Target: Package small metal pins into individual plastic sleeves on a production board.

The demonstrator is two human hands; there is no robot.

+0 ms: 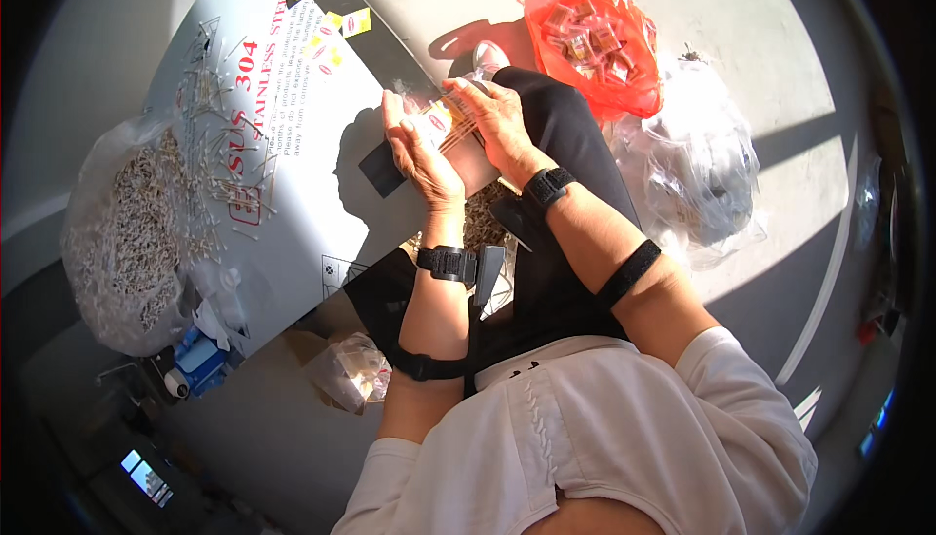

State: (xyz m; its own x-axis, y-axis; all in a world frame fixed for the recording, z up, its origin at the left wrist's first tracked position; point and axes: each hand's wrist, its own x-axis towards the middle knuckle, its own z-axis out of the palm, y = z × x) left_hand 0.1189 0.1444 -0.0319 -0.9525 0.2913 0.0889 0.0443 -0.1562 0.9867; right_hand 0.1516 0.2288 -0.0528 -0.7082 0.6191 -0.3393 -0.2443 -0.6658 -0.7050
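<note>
Over my lap, at the table's edge, both hands are closed around a small clear packet (436, 122) with a yellow, white and red label. My left hand (425, 163) presses along the packet's left side, its fingers upright and close together. From the right, my right hand (499, 128) curls over a bundle of thin wooden-stemmed cotton swabs (462, 133) at the packet. Sunlight washes out part of the packet, and its mouth cannot be made out. More cotton swabs (219, 140) lie scattered on the metal-sheet tabletop (317, 184) to the left.
A large clear bag (146, 243) of cotton swabs stands at the table's left. Yellow labels or packets (356, 22) lie at its far edge. On the floor to the right are a red bag (643, 82) of filled packets and a bulky clear plastic bag (697, 165).
</note>
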